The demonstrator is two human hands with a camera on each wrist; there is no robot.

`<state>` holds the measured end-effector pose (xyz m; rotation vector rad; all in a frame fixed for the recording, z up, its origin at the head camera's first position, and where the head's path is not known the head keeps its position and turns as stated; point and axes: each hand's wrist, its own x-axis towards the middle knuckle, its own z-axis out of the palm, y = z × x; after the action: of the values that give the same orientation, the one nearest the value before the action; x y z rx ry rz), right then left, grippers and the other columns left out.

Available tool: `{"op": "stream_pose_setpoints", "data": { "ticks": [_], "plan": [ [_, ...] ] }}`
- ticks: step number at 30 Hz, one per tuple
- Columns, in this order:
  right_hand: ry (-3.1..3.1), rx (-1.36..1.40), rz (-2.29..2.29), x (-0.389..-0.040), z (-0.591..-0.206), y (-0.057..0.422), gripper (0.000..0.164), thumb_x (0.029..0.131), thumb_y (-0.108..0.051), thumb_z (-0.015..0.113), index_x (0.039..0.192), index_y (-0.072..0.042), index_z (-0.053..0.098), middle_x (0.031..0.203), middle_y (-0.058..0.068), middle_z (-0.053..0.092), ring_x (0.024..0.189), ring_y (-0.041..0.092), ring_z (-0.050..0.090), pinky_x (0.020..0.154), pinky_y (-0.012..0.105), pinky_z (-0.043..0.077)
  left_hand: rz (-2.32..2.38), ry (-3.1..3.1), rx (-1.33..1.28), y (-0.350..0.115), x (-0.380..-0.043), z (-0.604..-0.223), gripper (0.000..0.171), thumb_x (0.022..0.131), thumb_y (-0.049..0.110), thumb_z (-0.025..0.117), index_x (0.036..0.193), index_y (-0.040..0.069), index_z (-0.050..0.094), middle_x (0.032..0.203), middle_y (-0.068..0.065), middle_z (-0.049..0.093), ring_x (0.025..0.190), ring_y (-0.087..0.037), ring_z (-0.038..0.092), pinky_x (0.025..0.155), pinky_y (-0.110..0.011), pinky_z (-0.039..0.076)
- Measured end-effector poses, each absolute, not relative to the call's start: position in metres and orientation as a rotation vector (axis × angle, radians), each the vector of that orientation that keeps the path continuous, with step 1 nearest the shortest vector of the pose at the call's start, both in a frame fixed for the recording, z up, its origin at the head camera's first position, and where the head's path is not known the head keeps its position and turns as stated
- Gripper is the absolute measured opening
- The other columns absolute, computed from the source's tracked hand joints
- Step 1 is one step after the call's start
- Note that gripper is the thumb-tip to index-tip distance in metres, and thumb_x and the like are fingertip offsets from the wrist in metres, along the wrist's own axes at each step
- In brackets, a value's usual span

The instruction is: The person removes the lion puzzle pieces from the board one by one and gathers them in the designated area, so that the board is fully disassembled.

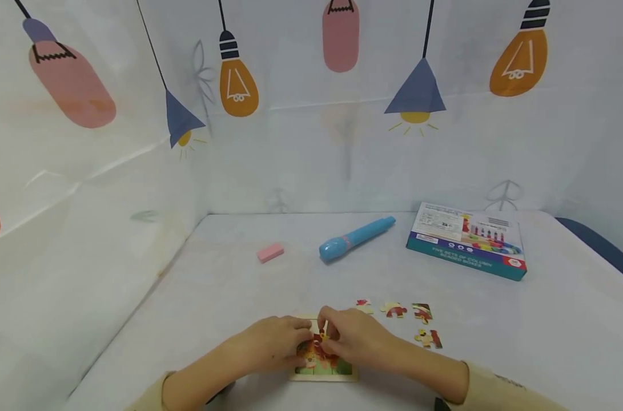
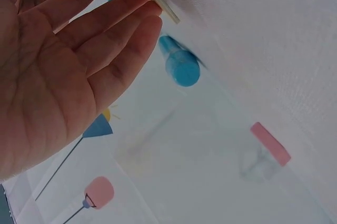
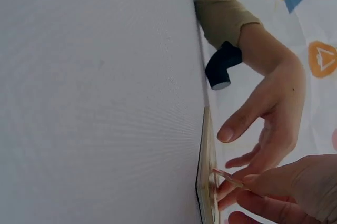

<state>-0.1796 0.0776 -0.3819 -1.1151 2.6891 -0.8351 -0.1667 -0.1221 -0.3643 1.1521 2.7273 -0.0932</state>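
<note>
A small jigsaw puzzle board (image 1: pixel 324 377) with a pale frame lies at the table's front, its picture partly filled with brown, red and green pieces. My right hand (image 1: pixel 360 338) pinches a puzzle piece (image 3: pixel 231 178) between thumb and fingers, tilted over the board. From the left side, my left hand (image 1: pixel 272 344) rests its fingertips on the frame; in the left wrist view the fingers look straight and hold nothing. Loose puzzle pieces lie right of the board, among them a brown-and-white piece (image 1: pixel 394 310) and a yellow-and-brown piece (image 1: pixel 428 338). Both hands hide part of the picture.
Behind the board lie a pink eraser (image 1: pixel 270 252) and a light blue flashlight-shaped object (image 1: pixel 356 238). A flat toy box (image 1: pixel 466 241) sits at the back right. White cloth printed with lamps (image 1: pixel 301 160) rises behind and left of the table.
</note>
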Motion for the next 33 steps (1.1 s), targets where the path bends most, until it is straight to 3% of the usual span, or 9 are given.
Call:
{"op": "stream_pose_setpoints", "data": {
  "ticks": [9,15,19,25,33],
  "plan": [
    [2.654,-1.23,-0.737,-0.179,-0.376,0.081,0.019,0.083,-0.017,0.068,0.097,-0.017,0.054,0.066,-0.017,0.051,0.055,-0.002,0.044,0.05,0.016,0.039,-0.104,2.737,1.162,-0.12,-0.168,-0.362,0.039,0.083,0.038,0.065,0.115,0.015,0.063,0.123,-0.002,0.056,0.11,-0.015,0.054,0.087,-0.032,0.045],
    [2.701,-1.342,-0.702,-0.183,-0.371,0.095,0.013,0.085,-0.019,0.066,0.084,-0.017,0.053,0.064,-0.017,0.05,0.054,-0.002,0.042,0.055,0.017,0.04,-0.086,2.745,1.205,-0.118,-0.168,-0.362,0.029,0.082,0.035,0.067,0.103,0.015,0.065,0.11,0.004,0.059,0.096,-0.009,0.057,0.08,-0.027,0.047],
    [2.723,-1.354,-0.734,-0.184,-0.365,0.107,0.013,0.084,-0.019,0.067,0.081,-0.019,0.055,0.067,-0.018,0.054,0.056,-0.003,0.043,0.057,0.019,0.04,-0.096,2.748,1.193,-0.116,-0.167,-0.362,0.031,0.081,0.037,0.068,0.104,0.016,0.065,0.113,0.003,0.059,0.1,-0.01,0.057,0.081,-0.028,0.047],
    [2.675,-1.322,-0.846,-0.186,-0.359,0.122,0.007,0.086,-0.015,0.064,0.088,-0.018,0.059,0.077,-0.012,0.063,0.063,-0.003,0.05,0.055,0.017,0.044,-0.093,2.744,1.161,-0.116,-0.166,-0.361,0.033,0.082,0.037,0.066,0.107,0.016,0.065,0.118,0.001,0.058,0.106,-0.013,0.055,0.085,-0.03,0.046],
    [2.596,-1.215,-0.924,-0.189,-0.355,0.139,0.01,0.09,-0.013,0.059,0.099,-0.016,0.06,0.086,-0.011,0.064,0.066,0.0,0.052,0.059,0.018,0.047,-0.086,2.738,1.149,-0.115,-0.166,-0.363,0.031,0.082,0.037,0.066,0.106,0.016,0.064,0.115,0.003,0.058,0.105,-0.012,0.055,0.083,-0.03,0.047]
  ]
}}
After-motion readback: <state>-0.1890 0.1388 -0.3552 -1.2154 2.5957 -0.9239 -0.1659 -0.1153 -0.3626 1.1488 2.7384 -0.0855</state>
